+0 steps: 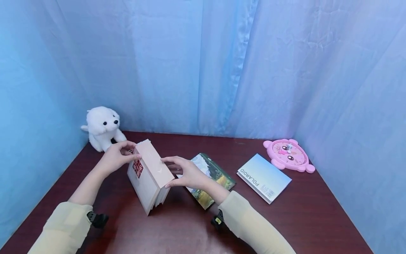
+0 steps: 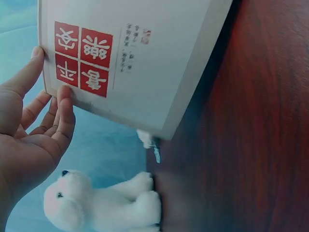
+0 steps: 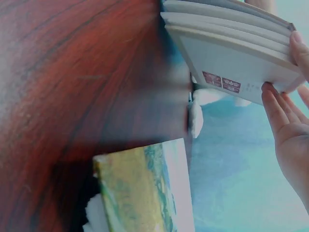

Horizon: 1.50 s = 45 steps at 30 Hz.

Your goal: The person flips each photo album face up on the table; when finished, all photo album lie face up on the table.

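Pale blue curtains (image 1: 165, 70) hang behind and at both sides of a dark reddish-brown table (image 1: 177, 229). At centre left of the head view, a cream book (image 1: 149, 176) with red character squares on its cover is held tilted, spine upward, its pages parted underneath; whether its lowest corner touches the table I cannot tell. The left hand (image 1: 118, 155) pinches its far end, thumb against the cover. The right hand (image 1: 189, 173) grips the near end of the spine between thumb and fingers. Beneath the right forearm, just right of centre, lies a book with a painted landscape (image 1: 211, 169). Farther right is a white-and-blue POLAROID book (image 1: 264, 178), with a pink clock (image 1: 289, 155) just beyond. A white plush dog (image 1: 103, 123) sits at the left, near the left hand.
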Each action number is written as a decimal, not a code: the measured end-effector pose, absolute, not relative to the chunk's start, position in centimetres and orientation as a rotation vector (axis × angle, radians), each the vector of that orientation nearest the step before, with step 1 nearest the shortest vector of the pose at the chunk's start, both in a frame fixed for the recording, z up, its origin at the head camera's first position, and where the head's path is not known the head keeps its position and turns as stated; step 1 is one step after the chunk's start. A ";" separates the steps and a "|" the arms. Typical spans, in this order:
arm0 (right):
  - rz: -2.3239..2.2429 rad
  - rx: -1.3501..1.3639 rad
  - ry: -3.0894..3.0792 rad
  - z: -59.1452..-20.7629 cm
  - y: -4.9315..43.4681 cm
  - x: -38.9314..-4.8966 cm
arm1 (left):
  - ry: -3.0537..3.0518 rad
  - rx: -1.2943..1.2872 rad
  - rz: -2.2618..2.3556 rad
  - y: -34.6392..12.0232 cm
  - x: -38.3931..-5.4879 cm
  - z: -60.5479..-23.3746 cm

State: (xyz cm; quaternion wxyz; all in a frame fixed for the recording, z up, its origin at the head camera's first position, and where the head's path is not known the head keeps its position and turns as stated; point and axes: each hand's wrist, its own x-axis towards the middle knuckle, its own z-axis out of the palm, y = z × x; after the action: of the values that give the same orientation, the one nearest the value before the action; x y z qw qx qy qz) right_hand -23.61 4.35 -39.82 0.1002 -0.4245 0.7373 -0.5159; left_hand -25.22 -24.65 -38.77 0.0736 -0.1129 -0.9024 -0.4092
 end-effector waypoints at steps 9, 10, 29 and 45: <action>-1.567 -1.222 2.136 -39.2 4.6 -23.9 | -2.591 -0.371 -1.448 -24.3 -24.4 -36.6; -1.568 -1.225 2.139 -39.0 4.6 -23.8 | -2.583 -0.372 -1.453 -24.3 -24.3 -36.4; -1.247 -1.640 2.441 -38.8 4.4 -23.5 | -2.361 -0.438 -1.734 -22.8 -23.8 -34.8; -1.150 -1.748 2.600 -40.4 3.8 -23.4 | -2.298 -0.390 -1.712 -21.5 -23.6 -34.8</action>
State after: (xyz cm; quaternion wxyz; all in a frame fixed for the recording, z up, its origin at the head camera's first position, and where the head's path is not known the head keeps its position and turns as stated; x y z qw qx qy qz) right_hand -23.39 3.77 -40.44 -0.0977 -0.5213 0.7753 -0.3430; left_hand -23.56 -21.51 -34.80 0.1244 -0.1336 -0.7884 -0.5874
